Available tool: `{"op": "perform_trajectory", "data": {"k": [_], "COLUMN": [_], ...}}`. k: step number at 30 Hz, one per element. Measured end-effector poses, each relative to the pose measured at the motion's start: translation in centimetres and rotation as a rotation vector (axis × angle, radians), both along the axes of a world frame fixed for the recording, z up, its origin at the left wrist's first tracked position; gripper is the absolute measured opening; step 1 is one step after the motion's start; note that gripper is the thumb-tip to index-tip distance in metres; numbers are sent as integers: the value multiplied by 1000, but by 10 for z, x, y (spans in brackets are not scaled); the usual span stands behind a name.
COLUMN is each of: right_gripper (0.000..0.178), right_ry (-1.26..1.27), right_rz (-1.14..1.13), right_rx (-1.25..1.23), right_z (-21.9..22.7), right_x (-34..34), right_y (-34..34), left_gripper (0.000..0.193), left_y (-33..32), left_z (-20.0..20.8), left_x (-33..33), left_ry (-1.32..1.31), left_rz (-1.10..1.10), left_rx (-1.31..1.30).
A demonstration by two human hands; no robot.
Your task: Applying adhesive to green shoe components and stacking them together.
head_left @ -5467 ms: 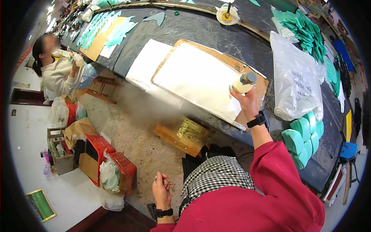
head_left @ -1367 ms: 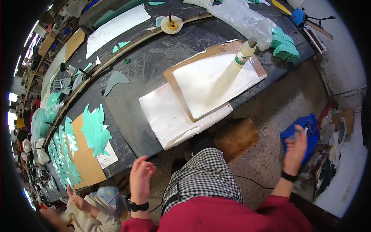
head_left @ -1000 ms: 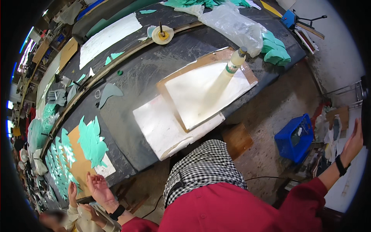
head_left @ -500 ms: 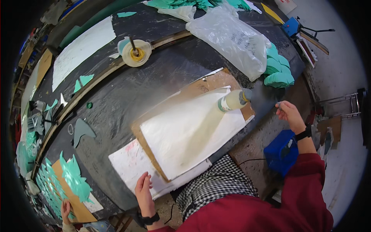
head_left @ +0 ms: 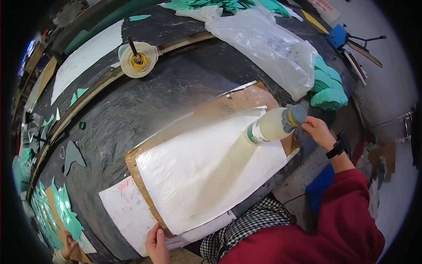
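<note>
A clear bottle [head_left: 269,126] of cloudy pale liquid, its mouth covered in grey material [head_left: 297,113] with a yellow band, stands on a white sheet [head_left: 206,171]. The sheet lies on a brown board [head_left: 145,196]. My right hand [head_left: 320,133] is beside the bottle's mouth, thumb and fingers pinched against the grey cover's edge; what lies between them is too small to make out. My left hand [head_left: 157,245] is at the board's near-left corner, its fingers closed on that edge. A marked white board [head_left: 121,198] shows underneath.
A clear plastic bag [head_left: 272,48] and stacked green pieces [head_left: 327,83] lie at the far right. A tape roll [head_left: 138,60] sits by a wooden strip [head_left: 184,42]. Another person's hand [head_left: 68,244] is near green cut-outs [head_left: 70,215]. A blue container [head_left: 318,187] is below the table edge.
My right hand has come in to the bottle's covered mouth. My left hand, apart from the board before, now touches its corner. The whole view has shifted slightly.
</note>
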State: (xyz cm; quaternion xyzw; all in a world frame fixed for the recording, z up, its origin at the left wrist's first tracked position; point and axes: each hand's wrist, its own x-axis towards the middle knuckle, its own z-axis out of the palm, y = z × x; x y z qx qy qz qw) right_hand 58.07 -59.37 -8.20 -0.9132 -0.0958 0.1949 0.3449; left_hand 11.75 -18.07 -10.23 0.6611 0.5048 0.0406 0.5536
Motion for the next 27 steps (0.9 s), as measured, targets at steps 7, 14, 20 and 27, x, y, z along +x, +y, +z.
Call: {"op": "perform_trajectory", "data": {"k": [7,14,20,27], "right_gripper": [24,23,22,20], "right_ry": [190,201,202,232], "right_rz": [24,172,244,330], "right_rx": [180,257,299,321], "right_z": [-32,-39,-48,-42], "right_x": [14,24,33,32], "right_y": [-4,-14,-31,-36], "left_gripper": [31,29,29,29], "left_y": [-24,-20,-37,-75], "left_z": [-27,-39,-34,-23], "left_x": [5,4,18,8], "left_ry": [-23,11,89,99], "left_rz": [259,302,347,530], "left_rx": [132,210,292,248]}}
